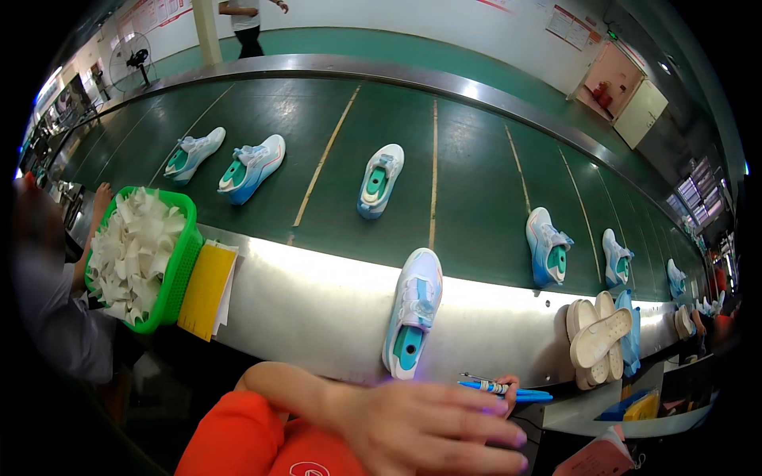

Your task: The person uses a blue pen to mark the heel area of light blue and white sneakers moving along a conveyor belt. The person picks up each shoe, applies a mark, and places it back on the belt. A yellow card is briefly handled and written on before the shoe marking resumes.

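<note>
Left hand (409, 424) is stretched across the bottom middle of the frame, fingers loosely spread; can't tell what's under the palm. Right hand (512, 385) is mostly hidden behind it, fingers curled around some blue pens (536, 396). Just above them, dead center, a white-and-blue shoe (418, 289) sits on the metal ledge (309, 297), toe pointing up-frame. Green basket (187, 252) of white scraps at left.
</note>
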